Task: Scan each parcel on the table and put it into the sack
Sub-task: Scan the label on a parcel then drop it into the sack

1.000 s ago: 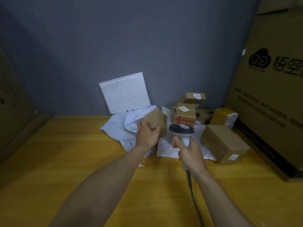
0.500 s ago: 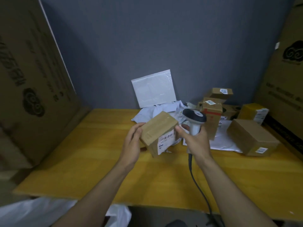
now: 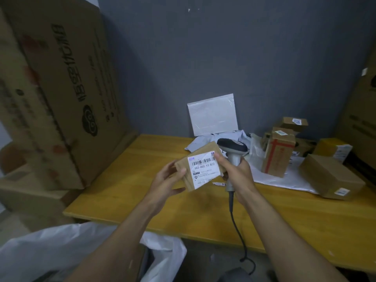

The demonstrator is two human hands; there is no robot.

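**A:** So how far along is this? Looks like early days from where I'm standing.

**B:** Yeah, plenty left. The left grip is wrapped round a small brown parcel, held up in the air over the counter with its label turned toward the person. The right grip is clamped round the handle of the scanner, and one fingertip touches the label's top corner. The scanner head sits behind the parcel, not aimed at the barcode, so my guess is this one isn't scanned yet.

**A:** And the sack?

**B:** The white sack sits below the near edge of the counter, off to the left. Can't see inside it, so no idea how many have gone in.

**A:** What's waiting?

**B:** Over on the right of the counter there's a tall box with red tape, a flat brown box, a yellow box and a few small ones behind. A white mailer leans on the wall. I reckon all of those need doing.
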